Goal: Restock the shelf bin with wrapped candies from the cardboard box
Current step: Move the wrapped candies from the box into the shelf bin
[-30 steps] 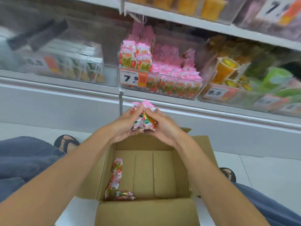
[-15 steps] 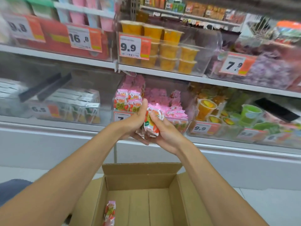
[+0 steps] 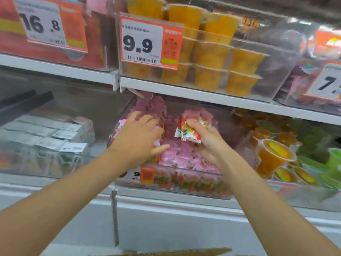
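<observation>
A clear shelf bin (image 3: 184,183) on the lower shelf holds pink wrapped candies (image 3: 182,156). My right hand (image 3: 208,143) is over the bin and grips a bunch of wrapped candies (image 3: 186,132) with pink, white and red wrappers. My left hand (image 3: 138,139) reaches into the left side of the bin with fingers spread, resting on the pink candies there. Only the top edge of the cardboard box (image 3: 177,252) shows at the bottom of the view.
An upper shelf (image 3: 184,89) hangs just above the bin. Orange jelly cups (image 3: 212,52) sit in a bin above. Jelly cups (image 3: 273,154) fill the bin to the right, boxed goods (image 3: 55,133) the bin to the left. Price tags hang on the bin fronts.
Both hands rose from over the box to the shelf bin. The left hand let go of the bunch and spread over the candies; the right hand keeps the bunch. The view tilted upward.
</observation>
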Available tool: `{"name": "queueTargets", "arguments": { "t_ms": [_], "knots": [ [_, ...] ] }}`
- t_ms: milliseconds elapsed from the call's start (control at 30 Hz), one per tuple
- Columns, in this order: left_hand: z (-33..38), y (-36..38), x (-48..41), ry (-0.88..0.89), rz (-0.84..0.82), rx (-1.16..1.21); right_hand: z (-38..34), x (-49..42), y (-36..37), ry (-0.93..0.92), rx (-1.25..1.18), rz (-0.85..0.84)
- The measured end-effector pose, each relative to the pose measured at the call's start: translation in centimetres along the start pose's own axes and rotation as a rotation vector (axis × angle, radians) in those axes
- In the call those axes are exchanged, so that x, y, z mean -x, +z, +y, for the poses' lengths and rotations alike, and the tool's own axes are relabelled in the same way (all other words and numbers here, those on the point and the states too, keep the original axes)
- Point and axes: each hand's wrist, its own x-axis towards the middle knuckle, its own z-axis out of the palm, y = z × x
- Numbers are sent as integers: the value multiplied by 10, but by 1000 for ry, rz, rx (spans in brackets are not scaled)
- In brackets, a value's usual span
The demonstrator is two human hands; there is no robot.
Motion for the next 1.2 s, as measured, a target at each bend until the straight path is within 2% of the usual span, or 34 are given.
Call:
{"name": "queueTargets", "arguments": {
  "t_ms": [133,200,300,367,467,567,667,733,867,933,967,1067,1167,1200],
  "knots": [
    [-7,17,-1,5,80,40,-1,-73,4,-207,235,196],
    [-7,18,-1,10,127,45,-3,-97,12,-295,367,146],
    [-7,17,-1,4,134,52,8,-119,30,-310,575,-32],
    [-6,16,-1,-1,122,69,23,-131,32,-340,672,-41],
    [-6,14,-1,-14,123,96,27,-133,34,-405,617,42],
    [-5,13,0,-26,96,104,30,-133,40,-402,622,-62],
    [-4,12,1,-34,82,114,33,-132,43,-345,586,-10],
    [-4,12,1,-41,71,115,34,-127,42,-302,595,-77],
    [-2,9,1,-49,63,119,28,-116,33,-286,786,-138],
    [-2,9,2,-49,62,120,18,-112,22,-292,958,-57],
    [-2,9,2,-51,62,118,12,-109,17,-276,964,-22],
    [-2,8,2,-53,60,115,10,-110,9,-261,916,-15],
    [-2,9,2,-53,62,125,18,-112,15,-189,661,29],
    [-2,9,2,-55,60,128,19,-111,18,-199,667,33]
  ]
}}
